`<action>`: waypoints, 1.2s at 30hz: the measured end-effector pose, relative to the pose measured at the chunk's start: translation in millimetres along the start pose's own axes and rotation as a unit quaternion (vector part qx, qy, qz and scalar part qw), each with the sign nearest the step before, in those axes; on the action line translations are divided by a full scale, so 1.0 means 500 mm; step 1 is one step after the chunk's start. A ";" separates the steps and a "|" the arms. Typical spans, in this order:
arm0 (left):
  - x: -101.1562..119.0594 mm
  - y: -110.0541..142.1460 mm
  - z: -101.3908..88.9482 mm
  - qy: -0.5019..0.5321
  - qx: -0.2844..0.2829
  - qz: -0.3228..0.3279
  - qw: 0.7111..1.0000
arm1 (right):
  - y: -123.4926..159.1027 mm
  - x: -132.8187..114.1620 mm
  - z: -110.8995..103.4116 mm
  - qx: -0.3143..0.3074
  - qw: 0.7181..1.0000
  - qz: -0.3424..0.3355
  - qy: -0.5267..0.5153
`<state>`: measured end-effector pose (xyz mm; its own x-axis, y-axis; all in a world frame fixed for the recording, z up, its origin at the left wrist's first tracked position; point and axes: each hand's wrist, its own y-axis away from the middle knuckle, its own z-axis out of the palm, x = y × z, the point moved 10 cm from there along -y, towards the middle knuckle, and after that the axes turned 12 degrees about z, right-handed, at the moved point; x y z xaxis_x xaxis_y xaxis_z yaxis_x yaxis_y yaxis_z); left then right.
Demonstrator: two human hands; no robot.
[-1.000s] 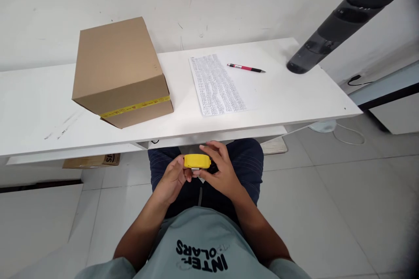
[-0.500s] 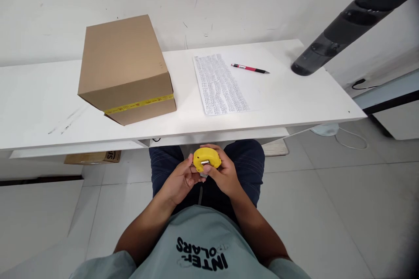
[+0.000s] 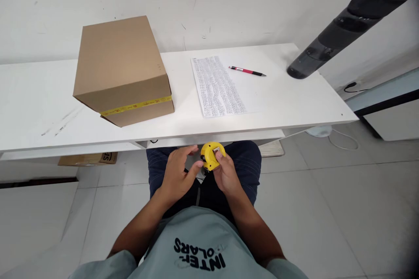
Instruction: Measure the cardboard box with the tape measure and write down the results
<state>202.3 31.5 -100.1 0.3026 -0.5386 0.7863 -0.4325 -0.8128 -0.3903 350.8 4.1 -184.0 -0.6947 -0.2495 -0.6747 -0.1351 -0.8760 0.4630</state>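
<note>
Above my lap, just in front of the table's edge, my right hand (image 3: 225,170) grips a yellow tape measure (image 3: 210,154). My right thumb lies across its flat face, near a metal clip. To its left is my left hand (image 3: 181,169), fingers apart and curved towards the case. The left thumb tip is close to the black part on the case's left side; whether it touches I cannot tell.
On the white table (image 3: 275,104) stand a brown cardboard box (image 3: 119,63) with yellow tape and a dark bottle (image 3: 324,45) at the right. Between them lie a handwritten sheet (image 3: 218,87) and a red-black pen (image 3: 247,71). A cable lies on the floor.
My right hand has turned the tape measure so its flat face shows. My left hand has come off the case, opened and shifted slightly left.
</note>
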 end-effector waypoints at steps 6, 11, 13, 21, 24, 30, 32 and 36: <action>0.008 -0.015 0.005 -0.001 -0.061 0.057 0.997 | 0.011 0.005 0.024 -0.027 0.999 0.025 0.012; -0.044 0.018 0.013 0.165 0.003 -0.104 0.981 | 0.011 0.012 0.025 -0.029 0.999 0.027 0.027; -0.063 0.033 0.031 0.244 0.009 -0.161 0.956 | 0.011 0.012 0.026 -0.037 0.998 0.011 0.045; -0.081 0.050 0.085 0.379 -0.037 -0.253 0.889 | 0.019 0.025 0.044 -0.064 0.991 -0.054 0.102; -0.083 0.061 0.102 0.437 -0.026 -0.290 0.851 | 0.020 0.030 0.040 -0.037 0.992 -0.063 0.107; -0.072 0.064 0.122 0.528 0.021 -0.341 0.777 | 0.029 0.011 0.054 -0.028 0.993 -0.062 0.096; -0.064 0.054 0.110 0.544 0.034 -0.343 0.765 | 0.032 -0.014 0.049 -0.012 0.995 -0.063 0.081; -0.074 0.034 -0.004 0.541 0.102 -0.323 0.770 | 0.031 -0.108 0.000 0.038 0.993 -0.102 0.050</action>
<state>182.1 38.0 -134.9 -0.5331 0.4032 0.7437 -0.3126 -0.9108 0.2697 386.1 4.0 -140.1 -0.5736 -0.1132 -0.8113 -0.3220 -0.8796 0.3503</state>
